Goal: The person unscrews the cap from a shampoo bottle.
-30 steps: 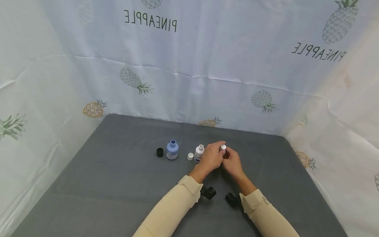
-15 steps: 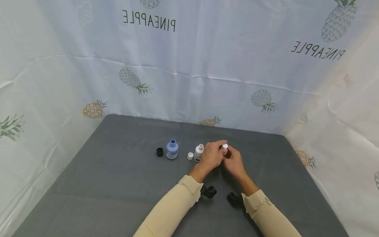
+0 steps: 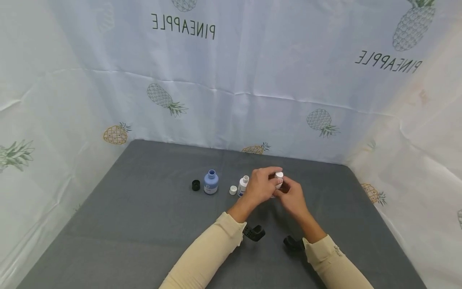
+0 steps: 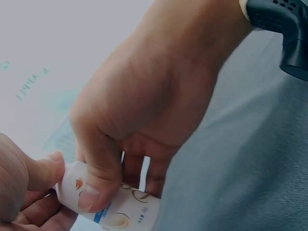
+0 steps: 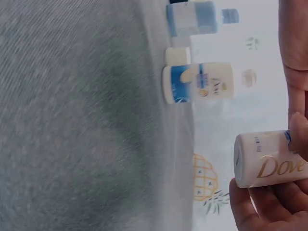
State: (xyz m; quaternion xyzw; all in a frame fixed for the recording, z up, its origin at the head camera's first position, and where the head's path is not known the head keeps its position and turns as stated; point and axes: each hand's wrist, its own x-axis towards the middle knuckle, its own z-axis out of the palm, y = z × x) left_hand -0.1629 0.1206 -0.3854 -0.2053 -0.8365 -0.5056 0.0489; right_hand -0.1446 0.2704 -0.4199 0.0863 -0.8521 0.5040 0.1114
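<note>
Both hands are on a small white Dove bottle (image 5: 269,161), whose base hangs free of the table in the right wrist view. My left hand (image 3: 258,186) pinches the white cap (image 3: 279,175) on top; its thumb (image 4: 50,168) shows at that end in the left wrist view. My right hand (image 3: 294,198) grips the body, thumb across the label and fingers behind. To the left stands a second white Dove bottle (image 3: 242,187), uncapped, with a white cap (image 3: 233,190) beside it. Further left is a blue bottle (image 3: 211,183), also uncapped, beside a black cap (image 3: 196,185).
A dark grey cloth covers the table (image 3: 137,208). White curtain (image 3: 231,120) with pineapple prints hangs behind and on both sides. Black wrist devices (image 3: 254,233) sit beneath both sleeves.
Both hands have shifted a little to the right and slightly away with the held bottle. The other bottles and loose caps stay where they were.
</note>
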